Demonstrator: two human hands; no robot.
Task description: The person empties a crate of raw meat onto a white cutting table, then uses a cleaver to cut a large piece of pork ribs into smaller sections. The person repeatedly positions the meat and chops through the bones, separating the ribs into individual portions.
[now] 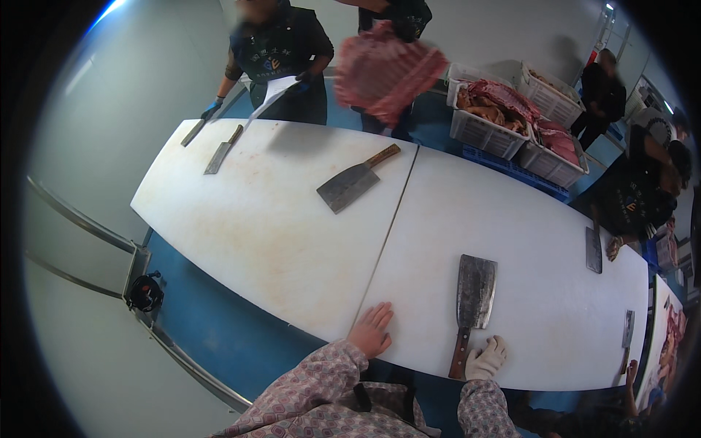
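My bare left hand (371, 331) lies on the near edge of a white cutting table (292, 241), beside the seam between its two boards; its fingers are stretched out and hold nothing. My right hand (488, 358), in a pale work glove, rests on the same edge with its fingers laid out, open. Just left of that glove is the wooden handle of a large cleaver (477, 292), its broad dark blade pointing away from me. Farther off, another wide cleaver (349, 187) lies flat with its handle toward the seam.
Smaller cleavers lie at the far left (219, 157) and right (594, 248). Across the table one person (281, 66) holds a white sheet; another carries a rack of ribs (387, 73). White crates (488, 135) of meat stand behind. A metal rail (80, 212) runs at left. People are at the right end.
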